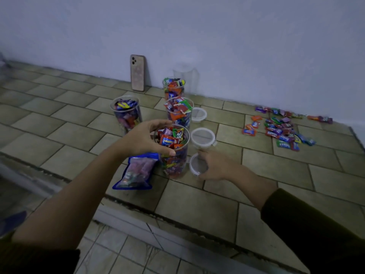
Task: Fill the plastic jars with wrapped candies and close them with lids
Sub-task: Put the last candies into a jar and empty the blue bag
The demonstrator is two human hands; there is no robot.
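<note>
A clear plastic jar (175,161) full of wrapped candies stands nearest me on the tiled ledge. My left hand (144,138) curls around its rim. My right hand (215,166) grips a clear lid (198,164) tilted on edge right of that jar. Two more lids, one close (202,136) and one farther (198,114), lie flat behind it. Three other filled, lidless jars stand at the left (126,113), the middle (180,112) and the back (174,88). An empty jar (185,79) stands by the wall.
A blue candy bag (136,172) lies left of the near jar. Loose wrapped candies (282,128) are scattered at the right. A phone (137,72) leans on the wall. The ledge's front edge (138,206) drops to a lower tiled floor.
</note>
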